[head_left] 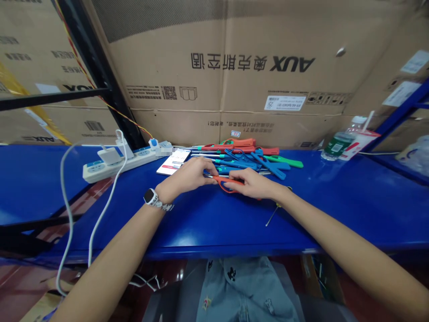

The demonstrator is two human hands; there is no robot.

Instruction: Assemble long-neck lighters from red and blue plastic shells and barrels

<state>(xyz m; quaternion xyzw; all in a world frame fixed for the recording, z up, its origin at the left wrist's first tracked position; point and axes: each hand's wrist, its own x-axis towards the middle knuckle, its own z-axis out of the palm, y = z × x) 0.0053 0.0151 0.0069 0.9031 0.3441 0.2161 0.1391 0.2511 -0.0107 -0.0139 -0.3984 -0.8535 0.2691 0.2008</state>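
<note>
Between my hands, above the blue table, lies a long-necked orange lighter. My left hand has its fingers closed round the metal neck at the left end. My right hand grips the orange handle from the right. Just beyond them is a pile of similar lighters with blue, green and red handles. A small screwdriver with a yellow-black handle rests on the table, partly hidden by my right forearm.
A phone lies left of the pile, beside a white power strip with plugs and cables. A bottle and a red-white drink carton stand at the right. Large cardboard boxes rise behind the table.
</note>
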